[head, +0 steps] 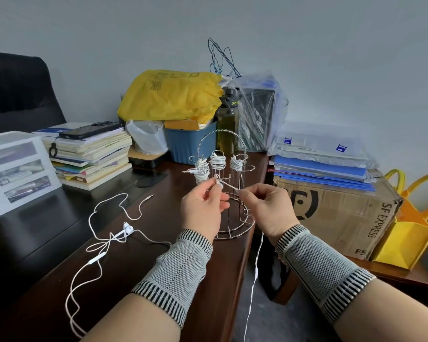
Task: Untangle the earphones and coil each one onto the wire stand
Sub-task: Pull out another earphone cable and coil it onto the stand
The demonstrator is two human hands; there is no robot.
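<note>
Dark bench [158, 218]; wire stand [229, 183] near its right edge, three cords coiled on top hooks; loose earphones [127, 229] lying untangled at left, awaiting turn; left hand [203, 206] and right hand [265, 206] each pinching fourth cord [229, 186] taut at lower hook, tail hanging off edge; judged mid-coil; next, wrap turns round hook under steady tension.

Soft even daylight, faint shadows, wide-angle bending at edges, slightly soft focus

Two bare forearms, grey-and-white knitted left wrist sleeve [181, 275], matching right wrist sleeve [321, 270], black-and-white ribbed stripes at each cuff edge
</note>
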